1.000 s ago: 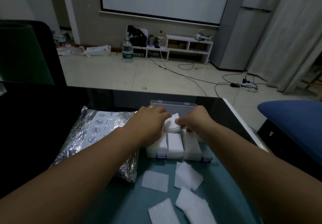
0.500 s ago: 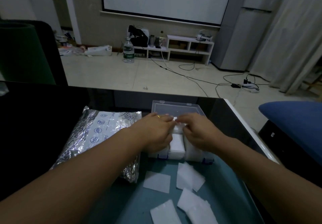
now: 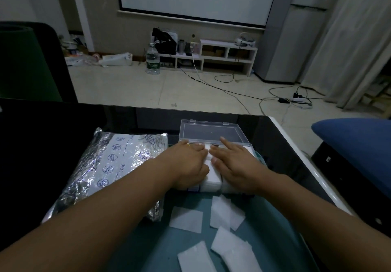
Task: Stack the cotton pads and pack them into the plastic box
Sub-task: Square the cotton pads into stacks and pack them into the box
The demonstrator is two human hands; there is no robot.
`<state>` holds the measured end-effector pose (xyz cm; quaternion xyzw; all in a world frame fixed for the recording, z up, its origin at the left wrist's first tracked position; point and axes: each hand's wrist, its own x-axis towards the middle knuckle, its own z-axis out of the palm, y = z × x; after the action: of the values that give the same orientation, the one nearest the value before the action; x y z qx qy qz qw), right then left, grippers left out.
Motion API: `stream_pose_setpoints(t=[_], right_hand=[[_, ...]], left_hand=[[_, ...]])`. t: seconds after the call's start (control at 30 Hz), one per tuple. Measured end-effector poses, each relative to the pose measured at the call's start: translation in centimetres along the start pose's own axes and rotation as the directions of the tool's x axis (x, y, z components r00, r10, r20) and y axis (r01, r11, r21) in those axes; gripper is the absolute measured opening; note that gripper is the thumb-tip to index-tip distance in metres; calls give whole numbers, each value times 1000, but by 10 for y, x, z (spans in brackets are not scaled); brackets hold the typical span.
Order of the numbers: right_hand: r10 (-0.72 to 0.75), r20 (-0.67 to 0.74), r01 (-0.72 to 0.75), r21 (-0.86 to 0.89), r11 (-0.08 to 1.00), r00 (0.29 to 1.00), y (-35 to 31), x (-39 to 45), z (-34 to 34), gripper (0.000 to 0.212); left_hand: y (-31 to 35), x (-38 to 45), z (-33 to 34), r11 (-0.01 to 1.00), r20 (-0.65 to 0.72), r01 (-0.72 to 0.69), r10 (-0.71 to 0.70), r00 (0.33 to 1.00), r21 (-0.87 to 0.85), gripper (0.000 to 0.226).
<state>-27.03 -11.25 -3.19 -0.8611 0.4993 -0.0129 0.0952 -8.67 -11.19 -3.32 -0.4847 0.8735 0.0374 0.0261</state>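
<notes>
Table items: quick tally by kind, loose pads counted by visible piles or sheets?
Plastic box, lid open: 1
Foil bag: 1
Loose cotton pad sheets or piles on the table: 4 (overlaps may hide more)
Packed pads in box: uncountable under the left hand and right hand
Total: 6

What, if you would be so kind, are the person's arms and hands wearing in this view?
Both forearms are bare right down to the bottom edge of the frame, with no sleeves, gloves, watch or wristband in sight. The left hand carries a thin gold-coloured ring on one finger, glinting near the knuckles. The right hand shows no jewellery. No markings are visible on either arm.
</notes>
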Motion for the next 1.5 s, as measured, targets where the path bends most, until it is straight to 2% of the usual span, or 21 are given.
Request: stream_pose_setpoints(t=[0.2,0.33,0.4,0.57,0.7,0.83,0.97,1.17,1.23,1.3,1.37,1.43,1.5], right_hand=[[0,-13,-1,-20,1000,1000,0,0,0,49],[-4,-194,13,47,999,981,2,-3,-5,46],[-34,-242,42,31,999,970,4,-6,-9,51],[-67,-116,76,79,994,991,3,-9,-14,56],[-28,-50,34,121,992,998,1,-3,-12,55],[-15,-46,21,122,992,999,5,1,-9,38],[6,-29,-2,122,993,1000,6,3,-4,47],[-7,-47,13,118,993,999,5,4,-5,47],[-15,-124,38,184,982,992,4,1,-10,44],[27,-268,56,297,953,963,3,-6,-18,39],[92,-429,82,369,926,898,4,-17,-25,35],[139,-568,96,364,927,811,3,-36,-30,29],[193,-608,46,355,934,770,-5,-62,-32,19]], left_hand=[[2,-2,-3,1000,16,13,-12,1000,-22,59],[1,-7,-11,1000,-55,-15,14,998,-18,64],[1,-10,-16,1000,-77,-18,16,997,-18,72],[1,-13,-18,999,-14,-46,46,999,5,50],[-3,-10,-17,998,12,-29,30,999,-55,50],[-8,-10,-12,996,1,-20,21,1000,-88,51],[-9,-9,-10,997,13,-21,22,1000,-70,53],[-8,-9,-11,996,4,-6,7,1000,-85,50],[-6,-11,-14,992,-48,-3,-3,999,-124,48],[-4,-16,-21,987,-124,12,-32,992,-160,48],[-1,-23,-30,982,-213,23,-63,975,-186,44],[7,-34,-39,980,-288,28,-85,954,-198,41],[20,-51,-44,973,-310,34,-105,945,-227,41]])
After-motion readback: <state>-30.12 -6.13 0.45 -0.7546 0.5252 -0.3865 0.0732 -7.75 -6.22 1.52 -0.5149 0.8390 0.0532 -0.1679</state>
